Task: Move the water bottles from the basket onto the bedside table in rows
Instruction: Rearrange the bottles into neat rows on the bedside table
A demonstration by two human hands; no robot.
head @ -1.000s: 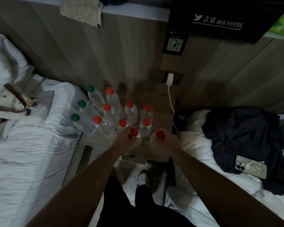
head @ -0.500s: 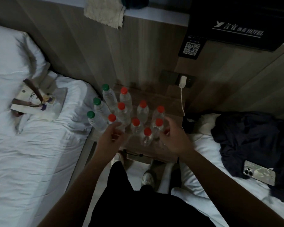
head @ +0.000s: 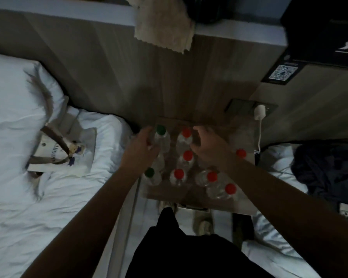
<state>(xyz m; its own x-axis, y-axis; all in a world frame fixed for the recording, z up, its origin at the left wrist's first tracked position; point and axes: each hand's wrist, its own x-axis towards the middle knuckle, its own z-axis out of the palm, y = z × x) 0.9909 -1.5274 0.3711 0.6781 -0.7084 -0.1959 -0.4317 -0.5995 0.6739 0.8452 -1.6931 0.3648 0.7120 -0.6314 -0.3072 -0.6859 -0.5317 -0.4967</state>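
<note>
Several clear water bottles stand in rows on the wooden bedside table [head: 165, 192], most with red caps and the left column with green caps. My left hand [head: 143, 146] grips the back-left green-capped bottle [head: 161, 135] from its left side. From the right, my right hand [head: 208, 146] curls round the back red-capped bottle [head: 185, 137]. My right wrist hides part of the right-hand rows. Nearer me stand a green-capped bottle [head: 150, 174] and red-capped ones [head: 178, 174] [head: 230, 189]. The picture is blurred.
A tote bag [head: 62, 155] lies on the white bed at the left. On the right bed there is dark clothing [head: 325, 167]. A white charger [head: 259, 113] is plugged in above the table, its cable hanging down. A cloth [head: 163, 27] hangs over the headboard ledge.
Both hands have left the two front bottles and reached to the back row, now round the rearmost bottles. The view has moved closer and shifted right.
</note>
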